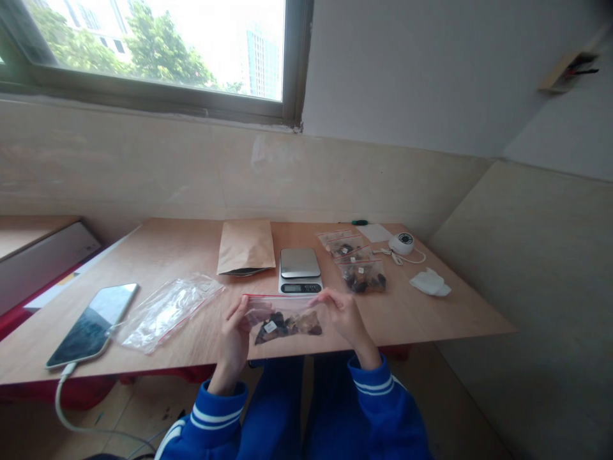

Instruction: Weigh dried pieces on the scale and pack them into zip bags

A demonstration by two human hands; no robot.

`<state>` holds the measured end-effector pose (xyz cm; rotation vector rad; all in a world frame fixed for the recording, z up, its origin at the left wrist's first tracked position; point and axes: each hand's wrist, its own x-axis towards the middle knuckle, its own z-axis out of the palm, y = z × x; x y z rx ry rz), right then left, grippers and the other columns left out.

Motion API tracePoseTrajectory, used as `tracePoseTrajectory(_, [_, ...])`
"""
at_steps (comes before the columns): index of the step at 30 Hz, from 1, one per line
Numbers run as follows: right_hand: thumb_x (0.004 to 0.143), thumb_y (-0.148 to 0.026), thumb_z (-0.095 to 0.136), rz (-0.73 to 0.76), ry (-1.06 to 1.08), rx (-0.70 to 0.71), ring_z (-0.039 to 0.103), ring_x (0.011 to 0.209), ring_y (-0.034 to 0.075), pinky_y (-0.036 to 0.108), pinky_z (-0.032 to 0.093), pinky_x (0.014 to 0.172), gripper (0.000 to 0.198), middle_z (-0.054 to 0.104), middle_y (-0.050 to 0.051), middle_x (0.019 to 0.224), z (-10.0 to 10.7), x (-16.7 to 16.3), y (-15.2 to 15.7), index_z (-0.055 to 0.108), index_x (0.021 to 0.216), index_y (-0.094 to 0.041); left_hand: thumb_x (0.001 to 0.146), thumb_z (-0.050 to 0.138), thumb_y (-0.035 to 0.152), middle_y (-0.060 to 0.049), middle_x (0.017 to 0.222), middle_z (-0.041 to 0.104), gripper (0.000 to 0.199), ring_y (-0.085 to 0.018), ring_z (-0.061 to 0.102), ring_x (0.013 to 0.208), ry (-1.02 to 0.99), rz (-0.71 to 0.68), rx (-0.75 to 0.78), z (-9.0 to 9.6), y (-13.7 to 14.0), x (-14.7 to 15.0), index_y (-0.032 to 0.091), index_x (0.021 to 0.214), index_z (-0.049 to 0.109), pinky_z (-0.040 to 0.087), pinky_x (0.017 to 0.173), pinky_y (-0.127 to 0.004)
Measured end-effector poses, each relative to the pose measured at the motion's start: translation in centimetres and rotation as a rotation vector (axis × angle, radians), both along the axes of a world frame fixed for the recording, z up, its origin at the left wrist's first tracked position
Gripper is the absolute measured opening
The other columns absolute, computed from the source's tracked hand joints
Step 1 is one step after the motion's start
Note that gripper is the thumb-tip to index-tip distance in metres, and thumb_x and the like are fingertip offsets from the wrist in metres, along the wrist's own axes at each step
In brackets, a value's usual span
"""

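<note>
Between my hands hangs a clear zip bag [287, 322] with dark and tan dried pieces and a small white packet inside. My left hand [235, 332] pinches its left top corner by the red seal strip. At the right top corner my right hand [345, 317] grips the same bag, fingers closed on the edge. Just beyond the bag stands a small digital scale [299, 263] with a bare steel plate. Several similar filled zip bags [363, 275] lie overlapping to the right of the scale. A brown paper pouch [246, 246] lies to its left.
Clear plastic bags [165, 313] lie flat on the left, beside a phone [93, 326] with a cable plugged in. To the right are a crumpled white tissue [430, 282] and a white corded dome device [401, 243]. A green-handled tool [359, 223] lies near the wall.
</note>
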<state>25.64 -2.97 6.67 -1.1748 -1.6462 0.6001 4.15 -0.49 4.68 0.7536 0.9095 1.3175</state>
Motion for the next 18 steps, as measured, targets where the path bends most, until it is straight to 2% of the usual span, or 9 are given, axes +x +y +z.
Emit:
tracePoseTrajectory(2, [0.093,-0.036,0.045,-0.103,0.013,-0.019,0.065,0.065,0.017,0.025,0.05,0.063,0.033,0.07,0.003,0.068,0.2,1.8,-0.2,0.068,0.077,-0.019,0.073,0.065,0.046,-0.012,0.083,0.074,0.035,-0.027,0.071,0.076,0.085,-0.132,0.022,-0.2,0.1,-0.4,0.012,0.078,0.07,0.053,0.08,-0.04])
tracePoseTrajectory(4, [0.091,-0.041,0.046,-0.248,0.03,-0.039,0.059,0.055,0.015,0.024,0.046,0.054,0.034,0.063,0.0,0.058,0.7,4.9,-0.2,0.068,0.08,-0.018,0.077,0.062,0.045,-0.013,0.092,0.074,0.036,-0.029,0.07,0.084,0.181,-0.196,0.052,-0.3,0.2,-1.0,0.012,0.084,0.072,0.051,0.087,-0.042])
tracePoseTrajectory(7, [0.086,-0.051,0.051,-0.449,0.005,-0.048,0.054,0.053,0.015,0.024,0.042,0.051,0.04,0.057,0.0,0.056,1.3,10.9,0.8,0.069,0.088,-0.016,0.083,0.053,0.048,-0.013,0.1,0.072,0.039,-0.028,0.068,0.093,0.354,-0.193,0.105,-0.1,0.4,-1.7,0.014,0.088,0.071,0.05,0.089,-0.041])
tracePoseTrajectory(10, [0.082,-0.057,0.052,-0.549,-0.044,-0.121,0.055,0.055,0.017,0.028,0.044,0.053,0.05,0.059,0.002,0.061,0.5,16.2,2.4,0.066,0.102,-0.013,0.085,0.049,0.05,-0.011,0.102,0.071,0.039,-0.027,0.066,0.095,0.55,-0.135,0.161,-0.2,1.1,-2.3,0.016,0.09,0.069,0.051,0.087,-0.04])
tracePoseTrajectory(11, [0.08,-0.058,0.053,-0.601,-0.092,-0.145,0.058,0.061,0.02,0.031,0.047,0.058,0.053,0.063,0.006,0.067,-0.2,17.3,2.8,0.065,0.103,-0.012,0.085,0.049,0.049,-0.011,0.103,0.07,0.039,-0.026,0.066,0.097,0.618,-0.107,0.189,-0.4,1.6,-2.5,0.017,0.092,0.068,0.05,0.088,-0.04])
tracePoseTrajectory(13, [0.077,-0.06,0.053,-0.823,-0.233,-0.139,0.062,0.085,0.029,0.043,0.049,0.075,0.06,0.066,0.017,0.09,-2.5,18.2,3.2,0.062,0.107,-0.009,0.083,0.05,0.048,-0.01,0.107,0.069,0.036,-0.027,0.063,0.101,0.757,-0.034,0.259,-1.1,3.0,-3.2,0.018,0.098,0.066,0.049,0.09,-0.041])
tracePoseTrajectory(15, [0.079,-0.06,0.048,-1.064,-0.352,-0.066,0.052,0.113,0.039,0.055,0.041,0.091,0.068,0.057,0.028,0.118,-5.4,17.5,3.0,0.056,0.118,-0.005,0.083,0.05,0.044,-0.01,0.112,0.066,0.036,-0.027,0.062,0.104,0.894,0.065,0.328,-2.2,5.0,-4.2,0.019,0.104,0.063,0.047,0.092,-0.044])
tracePoseTrajectory(16, [0.081,-0.059,0.045,-1.121,-0.38,-0.038,0.044,0.122,0.042,0.057,0.036,0.096,0.07,0.049,0.031,0.128,-6.9,16.6,2.7,0.051,0.124,-0.003,0.083,0.049,0.041,-0.01,0.113,0.065,0.035,-0.028,0.06,0.106,0.969,0.119,0.356,-2.7,6.1,-4.7,0.019,0.107,0.062,0.047,0.093,-0.045])
tracePoseTrajectory(18, [0.083,-0.056,0.043,-1.1,-0.431,-0.067,0.033,0.131,0.044,0.06,0.033,0.099,0.07,0.036,0.031,0.14,-9.6,14.4,2.2,0.046,0.131,-0.004,0.082,0.048,0.032,-0.012,0.116,0.063,0.037,-0.03,0.057,0.112,1.147,0.238,0.426,-3.6,8.4,-5.6,0.019,0.114,0.06,0.044,0.097,-0.046])
